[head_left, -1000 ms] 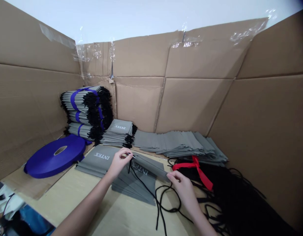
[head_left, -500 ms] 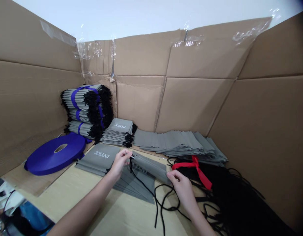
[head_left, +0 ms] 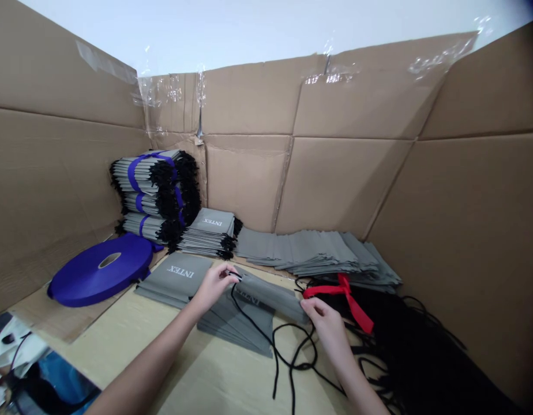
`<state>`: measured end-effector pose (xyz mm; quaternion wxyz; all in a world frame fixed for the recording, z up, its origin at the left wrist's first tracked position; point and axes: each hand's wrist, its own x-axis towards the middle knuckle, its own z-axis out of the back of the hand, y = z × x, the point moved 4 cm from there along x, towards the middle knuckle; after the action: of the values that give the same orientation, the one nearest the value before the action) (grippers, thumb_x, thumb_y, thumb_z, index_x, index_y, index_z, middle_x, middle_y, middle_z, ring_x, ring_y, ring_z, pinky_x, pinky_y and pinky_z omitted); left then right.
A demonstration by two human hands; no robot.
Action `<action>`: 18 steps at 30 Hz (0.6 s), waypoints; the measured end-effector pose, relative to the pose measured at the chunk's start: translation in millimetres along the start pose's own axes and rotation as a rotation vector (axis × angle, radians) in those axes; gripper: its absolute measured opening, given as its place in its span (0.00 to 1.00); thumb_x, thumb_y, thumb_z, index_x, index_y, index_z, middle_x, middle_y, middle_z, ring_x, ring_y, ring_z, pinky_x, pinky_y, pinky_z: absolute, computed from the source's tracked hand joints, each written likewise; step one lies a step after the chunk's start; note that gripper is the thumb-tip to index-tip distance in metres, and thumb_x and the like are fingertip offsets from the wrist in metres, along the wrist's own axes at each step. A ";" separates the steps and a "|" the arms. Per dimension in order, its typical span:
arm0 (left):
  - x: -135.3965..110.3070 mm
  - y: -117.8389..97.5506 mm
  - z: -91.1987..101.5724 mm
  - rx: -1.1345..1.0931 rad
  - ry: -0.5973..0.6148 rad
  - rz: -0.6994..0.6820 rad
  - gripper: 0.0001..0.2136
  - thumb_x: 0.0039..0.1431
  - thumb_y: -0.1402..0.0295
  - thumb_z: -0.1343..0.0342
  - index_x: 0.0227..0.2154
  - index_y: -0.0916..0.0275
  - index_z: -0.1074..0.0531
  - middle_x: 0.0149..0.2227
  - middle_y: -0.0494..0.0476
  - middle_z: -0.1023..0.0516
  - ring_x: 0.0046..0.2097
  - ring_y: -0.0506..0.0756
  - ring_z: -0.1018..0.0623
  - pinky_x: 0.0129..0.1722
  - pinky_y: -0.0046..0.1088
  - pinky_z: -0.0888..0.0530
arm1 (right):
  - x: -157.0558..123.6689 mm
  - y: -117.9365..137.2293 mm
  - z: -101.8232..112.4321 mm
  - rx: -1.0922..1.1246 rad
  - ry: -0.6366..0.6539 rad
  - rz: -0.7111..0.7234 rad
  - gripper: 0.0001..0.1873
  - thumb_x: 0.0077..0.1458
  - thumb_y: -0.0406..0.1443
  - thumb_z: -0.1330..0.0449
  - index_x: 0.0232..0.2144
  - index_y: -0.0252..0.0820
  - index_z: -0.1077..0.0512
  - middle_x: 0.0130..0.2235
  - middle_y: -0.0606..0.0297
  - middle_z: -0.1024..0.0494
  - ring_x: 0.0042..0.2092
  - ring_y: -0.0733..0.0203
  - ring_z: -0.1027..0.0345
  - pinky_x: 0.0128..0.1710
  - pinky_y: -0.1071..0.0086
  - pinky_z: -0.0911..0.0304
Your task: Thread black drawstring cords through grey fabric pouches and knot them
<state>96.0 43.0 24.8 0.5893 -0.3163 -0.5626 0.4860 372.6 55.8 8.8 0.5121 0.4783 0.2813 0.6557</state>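
My left hand [head_left: 213,286] pinches the black cord [head_left: 274,374] of the grey drawstring bag [head_left: 269,295], my right hand [head_left: 325,328] pinches its far end, the bag between them. Light, limp; hold the hem.

I count two hands, my left hand [head_left: 213,286] and my right hand [head_left: 327,329], and one gray drawstring bag [head_left: 270,295] between them. Around it lie three loose stacks of gray bags [head_left: 208,237], one long overlapping row of gray bags [head_left: 305,251] and at least three strapped bundles of bags [head_left: 151,176]. There is one roll of purple strapping [head_left: 101,271], one red ribbon [head_left: 348,293] and one heap of black cords [head_left: 405,340].
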 end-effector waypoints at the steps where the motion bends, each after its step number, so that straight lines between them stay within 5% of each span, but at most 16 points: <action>1: -1.4 -3.4 1.0 0.030 0.012 -0.023 0.04 0.46 0.69 0.43 0.27 0.62 0.29 0.30 0.52 0.27 0.36 0.54 0.29 0.39 0.28 0.34 | 0.4 0.8 1.5 -0.007 -0.009 -0.002 0.17 0.45 0.47 0.44 0.17 0.41 0.31 0.21 0.67 0.31 0.26 0.60 0.39 0.25 0.70 0.45; 7: -9.7 -21.6 3.2 0.477 0.069 -0.241 0.12 0.50 0.77 0.51 0.37 0.60 0.30 0.36 0.55 0.29 0.41 0.56 0.31 0.42 0.31 0.34 | 1.5 5.6 9.6 -0.049 -0.035 -0.019 0.15 0.44 0.46 0.43 0.19 0.41 0.28 0.24 0.65 0.26 0.29 0.57 0.36 0.29 0.68 0.44; 12: -8.7 -16.7 8.4 0.778 0.017 -0.196 0.17 0.49 0.79 0.52 0.41 0.61 0.30 0.29 0.55 0.30 0.38 0.58 0.31 0.40 0.33 0.33 | 5.8 1.1 18.2 -0.053 -0.055 -0.038 0.14 0.43 0.46 0.43 0.21 0.41 0.27 0.25 0.64 0.25 0.30 0.55 0.35 0.32 0.67 0.43; 15: -7.8 -13.7 6.5 0.586 0.044 -0.183 0.12 0.54 0.72 0.50 0.42 0.61 0.31 0.36 0.57 0.28 0.44 0.58 0.32 0.45 0.34 0.36 | 9.2 -5.0 20.0 -0.027 -0.047 -0.049 0.15 0.42 0.47 0.43 0.21 0.41 0.27 0.25 0.63 0.25 0.30 0.55 0.35 0.30 0.67 0.42; 18: -5.3 -3.3 0.4 0.167 0.080 -0.040 0.12 0.53 0.65 0.45 0.40 0.62 0.32 0.42 0.57 0.29 0.45 0.56 0.32 0.47 0.31 0.37 | 10.7 -9.3 17.9 0.002 -0.041 -0.063 0.16 0.41 0.48 0.42 0.20 0.40 0.27 0.23 0.63 0.26 0.27 0.57 0.35 0.27 0.68 0.42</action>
<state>96.8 36.9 26.0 0.6453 -0.2738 -0.5021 0.5064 392.5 66.7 11.4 0.5378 0.4828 0.2864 0.6290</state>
